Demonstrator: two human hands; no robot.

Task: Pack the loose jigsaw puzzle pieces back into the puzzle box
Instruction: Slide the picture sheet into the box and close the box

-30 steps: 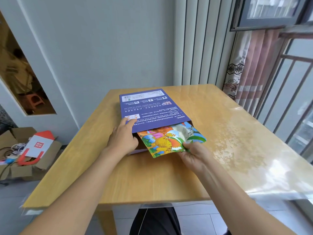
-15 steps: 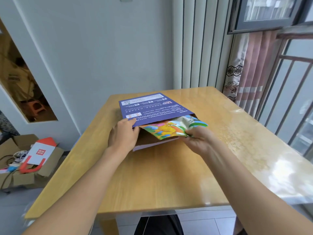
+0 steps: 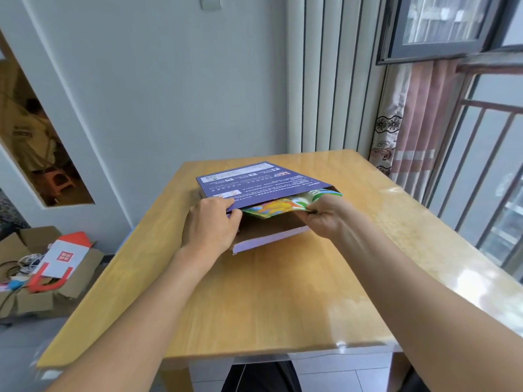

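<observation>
A flat purple puzzle box (image 3: pixel 254 182) lies on the wooden table (image 3: pixel 268 292), its open end facing me with a brown flap folded down in front. My left hand (image 3: pixel 210 224) grips the near left edge of the box's top panel and lifts it. My right hand (image 3: pixel 325 219) pinches a colourful bag of puzzle pieces (image 3: pixel 277 206), most of which is inside the box mouth. Only its near edge shows.
An open cardboard carton (image 3: pixel 42 278) with a white and red paper bag and cables sits on the floor to the left. A curtain (image 3: pixel 404 131) and window railing (image 3: pixel 486 171) stand at the right. The wall is just behind the table.
My right hand has pushed the colourful bag further into the box, so less of it shows. My left hand has stayed on the box's top panel.
</observation>
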